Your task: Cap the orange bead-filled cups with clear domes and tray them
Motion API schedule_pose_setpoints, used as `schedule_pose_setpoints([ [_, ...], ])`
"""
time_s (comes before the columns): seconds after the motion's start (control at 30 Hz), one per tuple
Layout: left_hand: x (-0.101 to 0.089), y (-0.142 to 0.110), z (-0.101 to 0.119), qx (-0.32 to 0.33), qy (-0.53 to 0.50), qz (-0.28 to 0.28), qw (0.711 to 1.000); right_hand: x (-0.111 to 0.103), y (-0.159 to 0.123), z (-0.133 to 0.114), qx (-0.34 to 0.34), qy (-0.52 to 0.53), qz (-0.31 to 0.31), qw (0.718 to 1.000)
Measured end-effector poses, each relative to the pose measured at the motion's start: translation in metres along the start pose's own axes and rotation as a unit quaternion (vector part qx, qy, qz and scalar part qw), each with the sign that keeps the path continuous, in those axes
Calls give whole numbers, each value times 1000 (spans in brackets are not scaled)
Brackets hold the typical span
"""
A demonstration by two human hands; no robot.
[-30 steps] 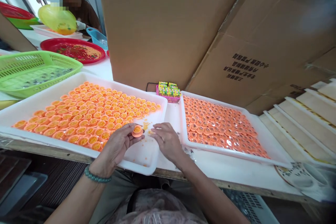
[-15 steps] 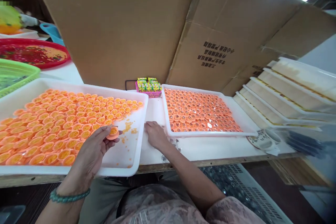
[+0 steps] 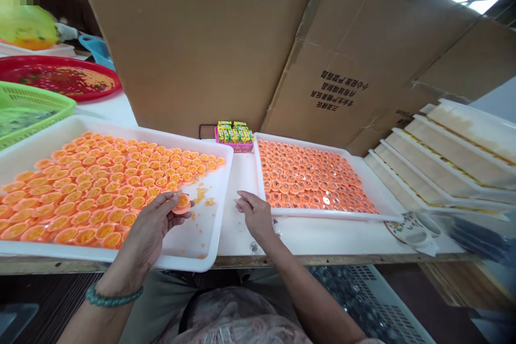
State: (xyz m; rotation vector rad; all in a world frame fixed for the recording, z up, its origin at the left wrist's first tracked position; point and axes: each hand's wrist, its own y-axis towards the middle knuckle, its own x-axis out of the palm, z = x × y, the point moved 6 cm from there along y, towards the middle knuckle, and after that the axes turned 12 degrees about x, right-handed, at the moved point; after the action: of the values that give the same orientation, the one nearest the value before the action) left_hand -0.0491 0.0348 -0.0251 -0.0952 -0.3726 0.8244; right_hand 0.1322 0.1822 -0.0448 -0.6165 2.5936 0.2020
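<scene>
My left hand [image 3: 155, 220] is closed on a small orange cup [image 3: 183, 202] with yellow-orange filling, held above the right part of the left white tray [image 3: 221, 209]. Rows of similar filled orange cups [image 3: 92, 188] cover most of that tray. Over the white table between the two trays, my right hand [image 3: 256, 216] has thumb and fingers pinched together; what they hold, if anything, is too small to make out. Small clear pieces [image 3: 253, 248] lie on the table by my right wrist. The right white tray [image 3: 387, 209] contains orange cups with dark-patterned, shiny tops [image 3: 310, 177].
A pink basket [image 3: 237, 147] of small yellow-green packets stands behind the trays, against a tall cardboard sheet [image 3: 201, 43]. Stacked white trays [image 3: 443, 156] rise at right, beside a patterned mug [image 3: 415, 228]. A red tray [image 3: 97, 86] and green basket [image 3: 60, 110] sit at left, near another person.
My right hand has lifted from the table beside the left tray and moved a little right, its fingers now pinched. My left hand still holds the orange cup. The view has shifted slightly.
</scene>
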Motion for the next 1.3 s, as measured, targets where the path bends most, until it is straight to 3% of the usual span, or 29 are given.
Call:
schedule_pose_setpoints([
  [0.1, 1, -2, 2, 2, -5, -2, 1000, -6, -2, -21, 68, 184, -51, 979],
  [0.2, 1, -3, 2, 5, -11, 1, 1000, -4, -3, -48, 81, 225, -95, 966],
  [0.37, 3, -4, 4, 20, -28, -10, 999, 7, 1, -65, 78, 199, -103, 971],
  [0.63, 5, -5, 4, 25, -17, -44, 999, 35, 7, -83, 62, 195, -183, 962],
  [0.77, 7, -5, 4, 35, -11, -61, 997, 45, 14, -96, 44, 139, -268, 952],
  [0.93, 12, -8, 6, 28, -1, -101, 994, 59, 20, -108, -36, 74, -343, 936],
  [1.1, 14, -8, 7, 31, 7, -112, 993, 63, 20, -118, -94, 12, -316, 944],
  [1.3, 13, -6, 4, 29, -20, -100, 994, 45, 1, -118, -136, 11, -242, 961],
])
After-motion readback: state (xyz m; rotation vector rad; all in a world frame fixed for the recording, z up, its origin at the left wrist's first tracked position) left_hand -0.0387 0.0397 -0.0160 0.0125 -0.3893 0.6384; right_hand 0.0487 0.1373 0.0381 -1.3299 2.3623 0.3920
